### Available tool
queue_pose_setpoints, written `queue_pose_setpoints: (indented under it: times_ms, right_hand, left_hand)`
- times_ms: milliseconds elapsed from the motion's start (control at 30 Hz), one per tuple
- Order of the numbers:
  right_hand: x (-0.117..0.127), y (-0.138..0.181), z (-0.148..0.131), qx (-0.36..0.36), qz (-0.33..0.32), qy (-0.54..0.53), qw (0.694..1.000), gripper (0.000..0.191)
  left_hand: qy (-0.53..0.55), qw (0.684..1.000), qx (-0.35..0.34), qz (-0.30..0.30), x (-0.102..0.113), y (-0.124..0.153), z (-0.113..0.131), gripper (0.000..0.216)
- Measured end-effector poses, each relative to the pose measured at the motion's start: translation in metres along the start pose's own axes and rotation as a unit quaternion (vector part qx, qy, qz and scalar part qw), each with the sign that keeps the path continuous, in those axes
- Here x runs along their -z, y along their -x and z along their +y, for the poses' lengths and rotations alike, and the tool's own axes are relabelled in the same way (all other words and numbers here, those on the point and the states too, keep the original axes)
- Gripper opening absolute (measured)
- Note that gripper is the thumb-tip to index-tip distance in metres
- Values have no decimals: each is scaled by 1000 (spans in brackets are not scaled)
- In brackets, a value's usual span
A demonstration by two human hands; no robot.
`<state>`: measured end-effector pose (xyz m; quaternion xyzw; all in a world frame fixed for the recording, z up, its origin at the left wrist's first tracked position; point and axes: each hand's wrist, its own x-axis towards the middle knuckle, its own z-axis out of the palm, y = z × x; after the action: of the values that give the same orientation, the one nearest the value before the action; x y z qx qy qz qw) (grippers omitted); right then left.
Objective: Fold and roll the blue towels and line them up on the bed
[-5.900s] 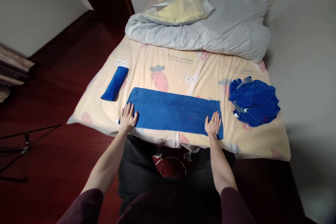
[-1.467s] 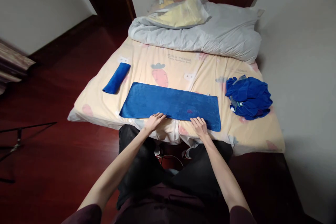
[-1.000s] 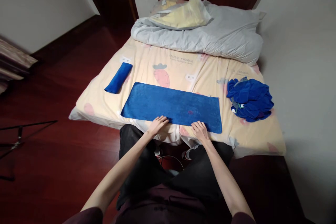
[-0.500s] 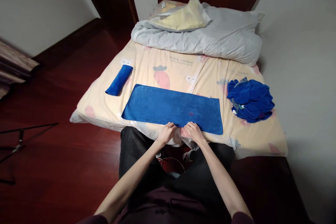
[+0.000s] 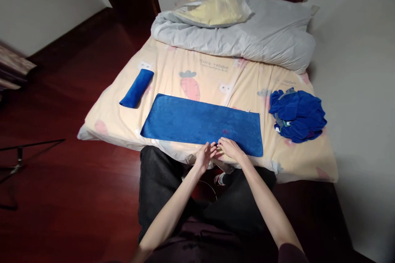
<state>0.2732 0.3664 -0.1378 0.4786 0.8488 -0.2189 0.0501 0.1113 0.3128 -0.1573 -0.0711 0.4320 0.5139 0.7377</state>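
Note:
A long blue towel (image 5: 197,122) lies spread flat across the near part of the bed (image 5: 216,78). Both my hands meet at the middle of its near edge. My left hand (image 5: 205,157) reaches up from below, its fingers stretched out to the towel's hem. Over the same hem lies my right hand (image 5: 230,149), fingers pointing left and touching the left fingertips. Neither hand has lifted any cloth. A rolled blue towel (image 5: 136,88) rests to the left. At the right sits a crumpled pile of blue cloths (image 5: 298,116).
A grey duvet (image 5: 247,35) with a yellow pillow (image 5: 216,8) is bunched at the head of the bed. A white wall runs along the right side. Dark red wooden floor (image 5: 68,115) lies to the left, with a black stand (image 5: 18,160) on it.
My hands have slid inward along the towel's near edge, from its two corners to the middle, where they now touch. The towel still lies flat.

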Motion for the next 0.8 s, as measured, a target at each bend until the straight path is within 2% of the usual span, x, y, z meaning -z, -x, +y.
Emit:
queue_pose_setpoints:
  times_ms: [167, 233, 333, 433, 600, 700, 800]
  right_hand:
    - [7, -8, 4, -22, -50, -78, 995, 19]
    - [17, -21, 10, -24, -46, -120, 991, 18]
    - [39, -58, 22, -37, 21, -139, 989, 22]
    - [60, -113, 30, -76, 70, -102, 989, 24]
    - [78, -196, 22, -133, 51, -42, 989, 34]
    - [78, -223, 17, -169, 30, -15, 985, 36]
    - [77, -236, 19, -195, 14, 5, 981, 37]
  left_hand:
    - [48, 997, 34, 42, -5, -8, 2, 28]
    - [75, 995, 45, 55, -2, -12, -2, 31]
    - [120, 990, 44, 53, 5, -16, -9, 34]
    - [159, 986, 37, 44, 12, -19, -16, 36]
    - [205, 978, 30, 30, 11, -19, -22, 39]
    - [224, 973, 35, 42, 8, -17, -22, 41]
    - [242, 967, 41, 61, 6, -17, -23, 40]
